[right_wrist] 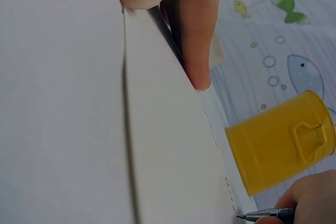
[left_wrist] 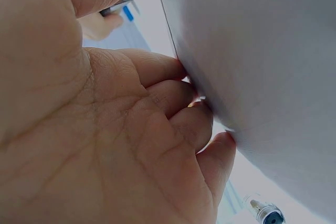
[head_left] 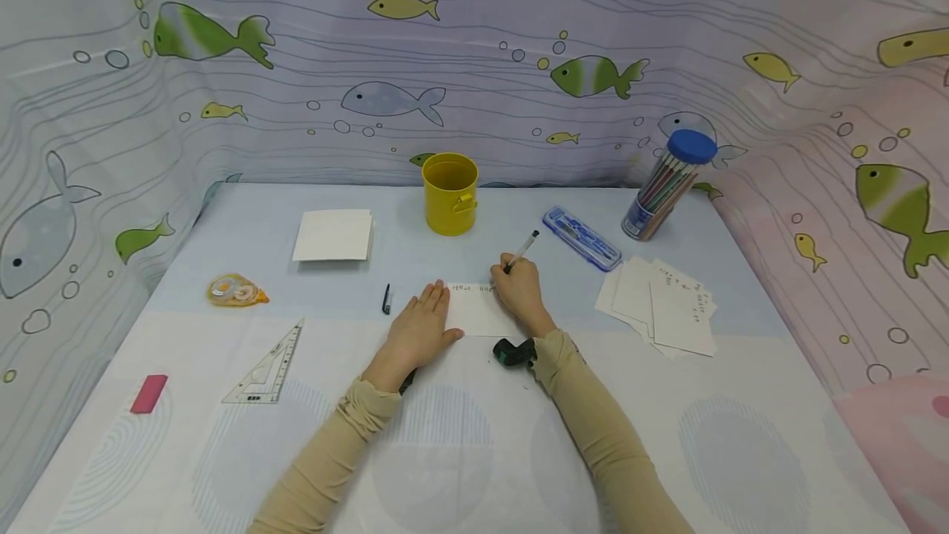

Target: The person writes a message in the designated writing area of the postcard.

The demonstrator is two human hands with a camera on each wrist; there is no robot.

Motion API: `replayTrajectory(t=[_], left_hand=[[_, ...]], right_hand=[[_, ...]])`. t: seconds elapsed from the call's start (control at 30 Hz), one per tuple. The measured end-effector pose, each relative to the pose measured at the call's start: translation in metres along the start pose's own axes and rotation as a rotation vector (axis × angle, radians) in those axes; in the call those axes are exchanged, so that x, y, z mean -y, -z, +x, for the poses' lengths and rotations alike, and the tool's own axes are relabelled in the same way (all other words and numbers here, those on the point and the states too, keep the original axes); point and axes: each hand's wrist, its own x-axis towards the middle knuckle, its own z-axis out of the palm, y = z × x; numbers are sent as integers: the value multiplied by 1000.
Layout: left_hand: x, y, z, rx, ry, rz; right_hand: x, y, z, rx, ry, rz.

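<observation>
- the white card [head_left: 482, 318] lies between left hand [head_left: 418, 334] and right hand [head_left: 522, 292].
- the left, outstretched, rests at nine o'clock; easing off could skew it.
- the right pinches a pen [head_left: 527, 245], one o'clock; slipping could streak ink.

right fingers [head_left: 505, 259] grip pen [head_left: 527, 244] over white card [head_left: 480, 316]; left fingers [head_left: 437, 300] at card's edge
</observation>
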Motion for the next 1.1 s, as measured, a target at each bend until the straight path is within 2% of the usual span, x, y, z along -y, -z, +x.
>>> replayTrajectory(t=[0.33,0.6,1.1], left_hand=[[0,0,0,3,1,0],[1,-1,1,5,2,0],[0,0,0,-11,-8,4]], right_hand=[[3,0,1,26,-18,-10],[0,0,0,12,-28,66],[-2,-1,-1,5,-10,35]])
